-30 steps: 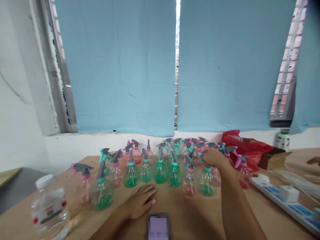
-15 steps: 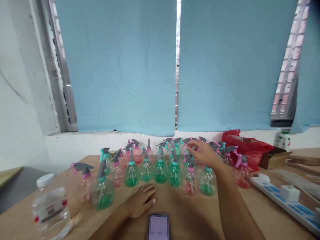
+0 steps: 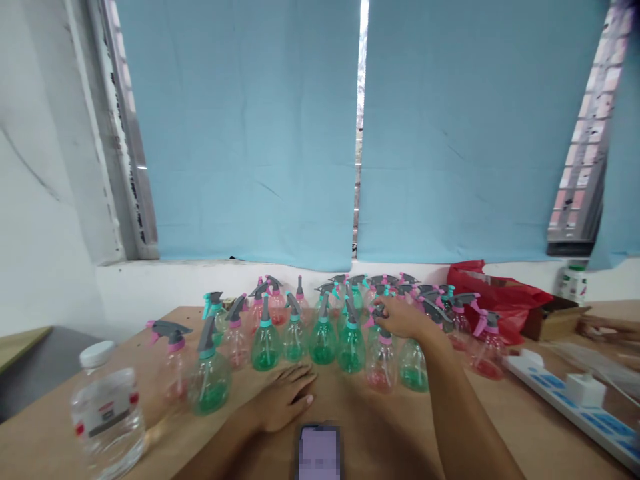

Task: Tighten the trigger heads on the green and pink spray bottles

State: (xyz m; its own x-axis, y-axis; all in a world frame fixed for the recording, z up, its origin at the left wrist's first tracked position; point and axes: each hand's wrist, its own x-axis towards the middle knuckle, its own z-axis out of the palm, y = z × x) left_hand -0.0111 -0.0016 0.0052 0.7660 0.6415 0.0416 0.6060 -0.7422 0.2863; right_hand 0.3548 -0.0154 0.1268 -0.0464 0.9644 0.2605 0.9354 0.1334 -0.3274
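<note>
"Where's the right hand (image 3: 404,320)?"
"At the top of a pink-collared spray bottle (image 3: 381,371), nearer the surface (image 3: 367,427)'s far edge than the left hand (image 3: 283,401)."
"Each grip?"
"Right: can't tell whether it's clamped. Left: flat, thumb apart from fingers."

- The room is looking like a modest workroom, its exact kind remaining unclear.
- A wooden table (image 3: 373,430) is spreading beneath the left fingers (image 3: 300,373).
- Many spray bottles (image 3: 323,343) are standing around the right fingers (image 3: 387,307).
- Beyond the fingers, blue blinds (image 3: 250,133) are partly covering a barred window (image 3: 583,153).
- Right of the fingers, a power strip (image 3: 553,390) is lying.
</note>
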